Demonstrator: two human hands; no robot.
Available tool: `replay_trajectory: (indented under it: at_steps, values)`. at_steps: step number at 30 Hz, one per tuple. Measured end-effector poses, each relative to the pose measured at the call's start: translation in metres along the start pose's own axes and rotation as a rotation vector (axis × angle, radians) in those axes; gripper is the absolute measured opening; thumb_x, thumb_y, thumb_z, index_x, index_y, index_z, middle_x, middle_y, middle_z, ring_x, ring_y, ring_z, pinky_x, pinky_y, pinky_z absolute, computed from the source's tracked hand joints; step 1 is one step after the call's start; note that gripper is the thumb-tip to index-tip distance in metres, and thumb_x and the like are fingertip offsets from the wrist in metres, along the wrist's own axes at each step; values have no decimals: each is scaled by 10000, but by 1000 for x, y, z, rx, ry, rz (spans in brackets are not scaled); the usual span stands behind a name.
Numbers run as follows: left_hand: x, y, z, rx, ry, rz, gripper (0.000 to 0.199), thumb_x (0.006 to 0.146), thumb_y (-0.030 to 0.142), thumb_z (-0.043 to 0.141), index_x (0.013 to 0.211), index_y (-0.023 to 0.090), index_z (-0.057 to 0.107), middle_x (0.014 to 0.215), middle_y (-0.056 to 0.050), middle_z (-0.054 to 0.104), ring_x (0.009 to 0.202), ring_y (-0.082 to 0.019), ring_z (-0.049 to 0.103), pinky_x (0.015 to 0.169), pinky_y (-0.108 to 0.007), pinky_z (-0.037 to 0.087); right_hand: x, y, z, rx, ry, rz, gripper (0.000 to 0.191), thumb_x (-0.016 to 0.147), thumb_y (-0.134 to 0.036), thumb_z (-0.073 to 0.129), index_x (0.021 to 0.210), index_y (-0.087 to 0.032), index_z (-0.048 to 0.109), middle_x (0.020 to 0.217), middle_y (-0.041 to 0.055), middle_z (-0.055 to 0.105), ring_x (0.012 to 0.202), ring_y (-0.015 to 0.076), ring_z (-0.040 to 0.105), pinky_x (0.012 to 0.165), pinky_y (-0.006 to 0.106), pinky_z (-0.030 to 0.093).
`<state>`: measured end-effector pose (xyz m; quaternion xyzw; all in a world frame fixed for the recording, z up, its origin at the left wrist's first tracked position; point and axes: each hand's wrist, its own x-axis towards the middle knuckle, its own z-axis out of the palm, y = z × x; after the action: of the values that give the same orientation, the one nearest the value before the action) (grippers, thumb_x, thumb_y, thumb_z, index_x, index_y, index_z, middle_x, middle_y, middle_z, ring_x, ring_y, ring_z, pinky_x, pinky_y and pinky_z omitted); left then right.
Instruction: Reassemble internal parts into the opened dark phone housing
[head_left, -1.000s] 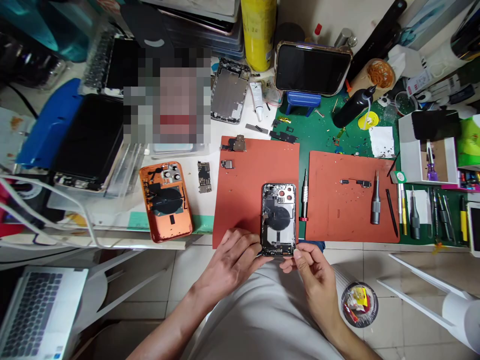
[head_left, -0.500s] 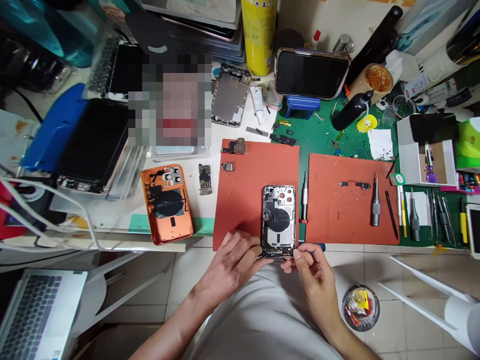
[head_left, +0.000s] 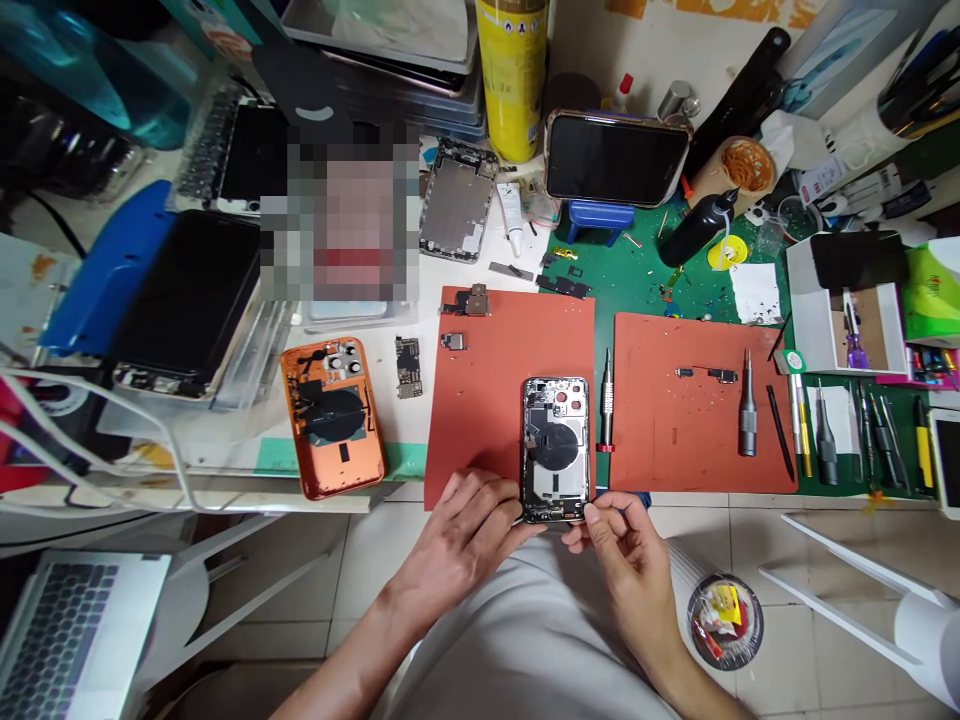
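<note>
An opened phone housing [head_left: 576, 440] with a silver interior and a round black coil lies on the left red mat [head_left: 480, 420], its lower end over the mat's front edge. My left hand [head_left: 469, 530] is closed on its lower left corner, fingers curled along the side and thumb at the bottom edge. At the lower right corner, my right hand [head_left: 626, 545] pinches the housing between thumb and fingers; the fingertips are partly hidden. A camera module [head_left: 474, 300] and a smaller metal part [head_left: 454, 342] sit near the mat's upper left.
Left of the mat are a logic board [head_left: 409, 367] and an orange phone housing [head_left: 352, 465]. A screwdriver [head_left: 607, 400] lies between the mats. The right red mat [head_left: 675, 400] bears small parts and a grey driver [head_left: 748, 405]. Behind, a phone [head_left: 619, 155] leans on a blue stand [head_left: 596, 218].
The camera view has shifted slightly, so the bench appears a little lower. Both hands keep the same hold on the phone housing.
</note>
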<state>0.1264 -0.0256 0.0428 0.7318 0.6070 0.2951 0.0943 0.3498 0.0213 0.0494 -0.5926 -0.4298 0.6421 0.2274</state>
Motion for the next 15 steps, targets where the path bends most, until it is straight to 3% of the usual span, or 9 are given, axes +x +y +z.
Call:
replay_trajectory:
  at_steps: [3,6,10,12,15]
  values:
    - [-1,0,1,-1,7,7,141,1023,242,747,1089,187,634,992,-60,767,894,-215,684,864,-370,510,1,-5,-4,-114,50,-52,350,1011,-588,704,1029,-240,674,786,29,779,628,183,697,620,290,560]
    - [-1,0,1,-1,17,10,129,1030,236,736,1082,181,631,993,-67,764,906,-219,691,876,-373,508,8,-19,-8,-339,162,-250,327,1027,-525,698,878,-233,717,666,-3,687,521,137,551,503,264,424]
    - [0,-2,0,-21,23,12,121,1040,243,722,1110,193,638,1024,-71,770,936,-224,710,887,-377,526,25,-47,-6,-523,284,-572,205,1077,-372,637,1002,-227,762,769,25,708,607,154,593,597,289,470]
    - [0,-4,1,-30,50,23,116,1040,224,717,1134,203,652,1017,-69,768,933,-225,717,880,-376,536,34,-59,-4,-585,309,-638,212,1094,-336,604,1007,-226,763,779,31,688,620,158,588,604,296,466]
    - [-3,-7,5,-30,105,29,197,1012,174,722,1200,226,696,1020,-74,768,932,-249,729,865,-405,542,48,-71,-14,-698,382,-669,320,1113,-345,568,865,-234,737,707,11,622,586,149,547,580,295,433]
